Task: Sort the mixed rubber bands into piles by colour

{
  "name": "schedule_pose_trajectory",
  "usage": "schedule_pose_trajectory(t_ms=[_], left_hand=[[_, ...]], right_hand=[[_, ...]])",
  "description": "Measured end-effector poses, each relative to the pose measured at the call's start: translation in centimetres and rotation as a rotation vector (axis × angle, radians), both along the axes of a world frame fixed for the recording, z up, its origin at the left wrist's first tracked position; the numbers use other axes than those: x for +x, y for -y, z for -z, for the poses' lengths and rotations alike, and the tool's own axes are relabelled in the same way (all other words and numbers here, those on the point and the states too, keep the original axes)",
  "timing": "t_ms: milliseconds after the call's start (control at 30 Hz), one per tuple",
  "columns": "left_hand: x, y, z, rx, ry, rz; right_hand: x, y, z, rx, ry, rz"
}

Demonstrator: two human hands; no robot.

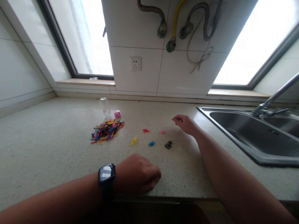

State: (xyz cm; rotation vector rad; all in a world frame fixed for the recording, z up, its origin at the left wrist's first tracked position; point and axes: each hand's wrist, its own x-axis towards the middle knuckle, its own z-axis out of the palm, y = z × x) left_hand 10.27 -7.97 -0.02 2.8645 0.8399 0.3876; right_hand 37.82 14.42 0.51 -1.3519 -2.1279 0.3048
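Observation:
My left hand (pixel 139 175), below a dark wristwatch (pixel 106 174), rests on the counter near its front edge in a loose fist, and nothing shows in it. Beyond the small heaps on the right, my right hand (pixel 183 122) has its fingers pinched together; whatever they hold is too small to make out. Small rubber bands lie sorted by colour: yellow (pixel 134 141), red (pixel 145 130), blue (pixel 151 143), pink (pixel 163 132) and black (pixel 168 144). The pink heap is nearest my right hand. Farther left spreads a large mixed pile of rubber bands (pixel 107 130).
Behind the mixed pile stand a clear plastic jar (pixel 105 108) and a pink cap (pixel 117 114). A steel sink (pixel 245 133) with a faucet (pixel 266 105) is set into the counter (pixel 58 149) at right. Hoses and a socket (pixel 135 63) are on the tiled wall.

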Motion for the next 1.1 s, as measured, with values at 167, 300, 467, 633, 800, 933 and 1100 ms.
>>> schedule_pose_trajectory(t_ms=[167,300,467,633,800,933,1100], left_hand=[[-0.1,-0.1,0.1,0.000,0.018,-0.037],[-0.1,0.1,-0.1,-0.029,0.017,-0.063],[-0.1,0.3,-0.3,-0.023,0.014,-0.061],[0.0,0.3,-0.5,0.031,-0.018,-0.049],[-0.1,0.2,-0.4,0.059,-0.003,-0.043],[-0.1,0.3,-0.2,0.067,0.006,-0.037],[0.0,0.3,-0.3,0.079,0.006,-0.040]], right_hand=[[-6.0,2.7,-3.4,-0.034,-0.188,-0.195],[-13.1,5.7,-6.2,-0.028,-0.054,-0.464],[-20.9,7.2,-6.2,0.082,0.202,-0.645],[-25.3,7.4,-4.8,0.130,0.393,-0.615],[-27.0,7.4,-4.0,0.169,0.500,-0.587],[-27.5,7.2,-3.6,0.202,0.524,-0.583],[-27.8,7.1,-3.7,0.181,0.537,-0.560]])
